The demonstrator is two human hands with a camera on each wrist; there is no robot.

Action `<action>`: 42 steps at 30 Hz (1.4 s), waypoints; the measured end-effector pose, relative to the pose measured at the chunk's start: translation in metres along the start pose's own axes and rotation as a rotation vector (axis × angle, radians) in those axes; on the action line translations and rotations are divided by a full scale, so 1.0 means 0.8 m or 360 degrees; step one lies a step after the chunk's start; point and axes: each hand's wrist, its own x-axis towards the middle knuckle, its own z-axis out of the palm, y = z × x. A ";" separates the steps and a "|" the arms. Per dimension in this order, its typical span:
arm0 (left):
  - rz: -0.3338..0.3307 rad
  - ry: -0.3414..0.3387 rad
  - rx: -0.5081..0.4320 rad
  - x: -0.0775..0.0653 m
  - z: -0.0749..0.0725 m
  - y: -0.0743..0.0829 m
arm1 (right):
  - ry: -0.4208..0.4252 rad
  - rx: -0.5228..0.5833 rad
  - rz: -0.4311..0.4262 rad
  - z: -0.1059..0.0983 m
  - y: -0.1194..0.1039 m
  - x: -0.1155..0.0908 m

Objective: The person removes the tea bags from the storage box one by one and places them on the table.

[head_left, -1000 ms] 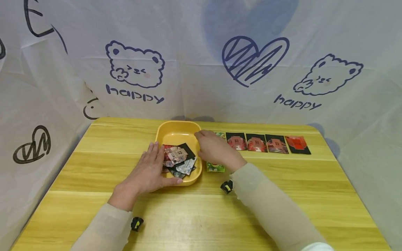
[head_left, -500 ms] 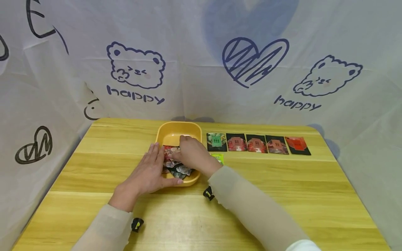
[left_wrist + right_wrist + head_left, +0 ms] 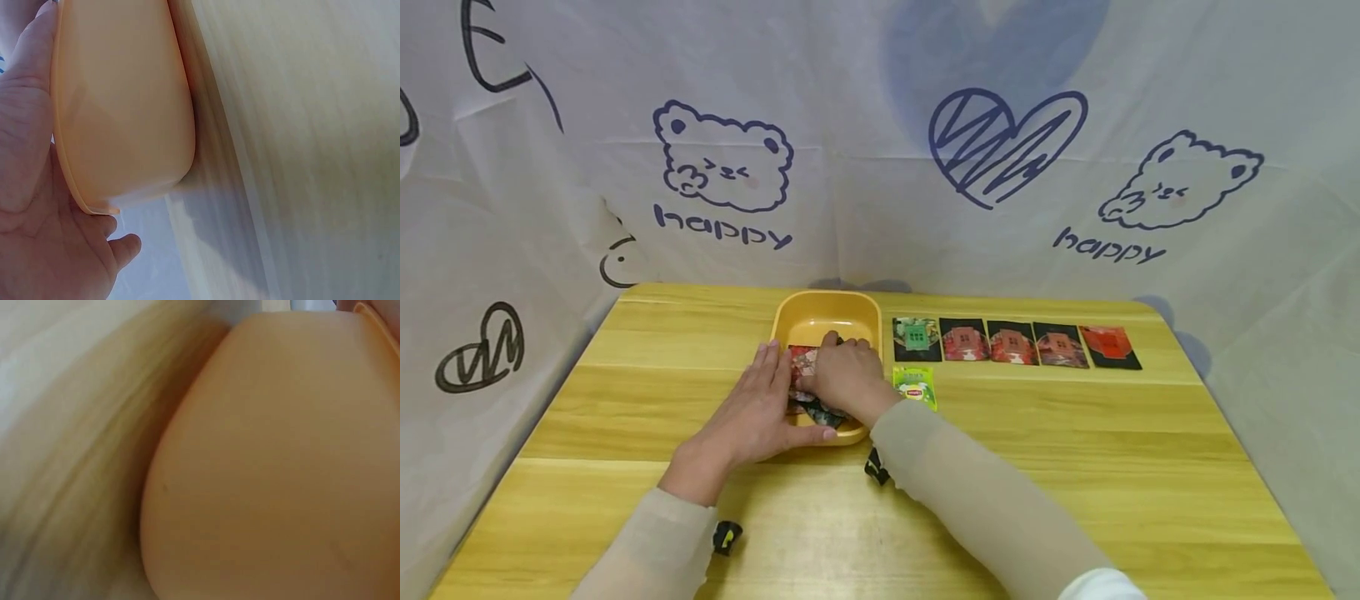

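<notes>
Patterned sachets (image 3: 802, 363) inside the yellow tray (image 3: 827, 303) should lift best singly. The left hand (image 3: 760, 421) braces its side, thumb spread; the right hand's (image 3: 847, 377) grip (hidden) can't be told.

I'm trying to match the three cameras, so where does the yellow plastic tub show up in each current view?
Head: yellow plastic tub slightly left of and below centre, with the left hand along its left side.
Left wrist: its outer wall fills the upper part, left of centre.
Right wrist: its outer wall fills the centre and right.
Shared landmark: wooden tabletop, under the tub in head, at right in left wrist, at left in right wrist.
</notes>
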 end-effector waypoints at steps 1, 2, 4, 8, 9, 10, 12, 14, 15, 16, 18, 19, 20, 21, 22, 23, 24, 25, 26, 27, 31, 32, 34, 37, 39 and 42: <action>0.0009 0.0006 0.0002 0.000 0.000 0.000 | -0.0005 -0.0007 0.0001 0.000 0.000 0.000; 0.0013 0.0008 0.0005 0.001 -0.001 0.000 | -0.0011 -0.0003 -0.0005 0.000 -0.001 0.000; 0.0022 0.0015 0.0002 0.001 -0.001 0.000 | -0.0027 0.0029 -0.0036 -0.001 0.000 0.000; 0.0034 0.0023 0.0006 0.000 0.000 -0.003 | -0.0084 0.0124 -0.0137 -0.007 0.005 -0.003; 0.0038 0.0026 0.0010 -0.001 0.000 -0.003 | -0.0098 0.0141 -0.0165 -0.010 0.006 -0.004; 0.0036 0.0028 0.0014 -0.001 0.000 -0.004 | -0.0110 0.0151 -0.0188 -0.012 0.008 -0.004; 0.0047 0.0038 0.0014 -0.001 -0.001 -0.004 | -0.0125 0.0144 -0.0231 -0.017 0.011 -0.005; 0.0051 0.0045 0.0010 -0.001 -0.002 -0.003 | -0.0151 0.0121 -0.0262 -0.021 0.013 -0.006; 0.0053 0.0047 0.0010 0.000 -0.002 -0.003 | -0.0163 0.0103 -0.0275 -0.023 0.014 -0.007; 0.0053 0.0048 0.0007 0.000 -0.003 -0.003 | -0.0177 0.0082 -0.0283 -0.024 0.015 -0.007; 0.0050 0.0041 0.0003 0.000 -0.002 -0.002 | -0.0209 0.0049 -0.0300 -0.025 0.018 -0.009; 0.0049 0.0038 0.0000 0.001 -0.002 -0.002 | -0.0225 0.0032 -0.0307 -0.025 0.018 -0.009; 0.0047 0.0036 0.0000 0.001 -0.002 -0.002 | -0.0237 0.0012 -0.0324 -0.025 0.019 -0.010; 0.0047 0.0034 -0.0003 0.001 -0.001 -0.002 | -0.0253 -0.0002 -0.0346 -0.025 0.020 -0.011; 0.0048 0.0034 -0.0005 0.001 -0.001 -0.002 | -0.0270 -0.0018 -0.0371 -0.024 0.020 -0.012; 0.0048 0.0033 -0.0007 0.001 -0.001 -0.002 | -0.0286 -0.0031 -0.0398 -0.024 0.021 -0.012; 0.0047 0.0031 -0.0009 0.001 -0.001 -0.002 | -0.0300 -0.0046 -0.0428 -0.024 0.021 -0.013; 0.0047 0.0030 -0.0007 0.002 0.000 -0.002 | -0.0310 -0.0057 -0.0456 -0.023 0.022 -0.014; 0.0045 0.0029 -0.0007 0.002 0.000 -0.002 | -0.0318 -0.0061 -0.0479 -0.023 0.022 -0.014; 0.0044 0.0028 -0.0009 0.002 0.000 -0.002 | -0.0322 -0.0062 -0.0490 -0.022 0.022 -0.014; 0.0044 0.0030 -0.0022 0.003 0.000 -0.001 | -0.0303 -0.0040 -0.0470 -0.022 0.024 -0.014; 0.0045 0.0032 -0.0028 0.003 0.000 -0.001 | -0.0300 -0.0032 -0.0459 -0.022 0.024 -0.014; 0.0049 0.0039 -0.0033 0.003 0.000 0.000 | -0.0299 -0.0023 -0.0446 -0.022 0.024 -0.013; 0.0053 0.0045 -0.0026 0.002 0.001 -0.001 | -0.0321 -0.0006 -0.0437 -0.021 0.023 -0.012; 0.0054 0.0048 -0.0019 0.001 0.002 -0.001 | -0.0324 -0.0006 -0.0446 -0.021 0.023 -0.012; 0.0053 0.0050 -0.0022 0.001 0.003 -0.002 | -0.0299 -0.0032 -0.0459 -0.019 0.022 -0.012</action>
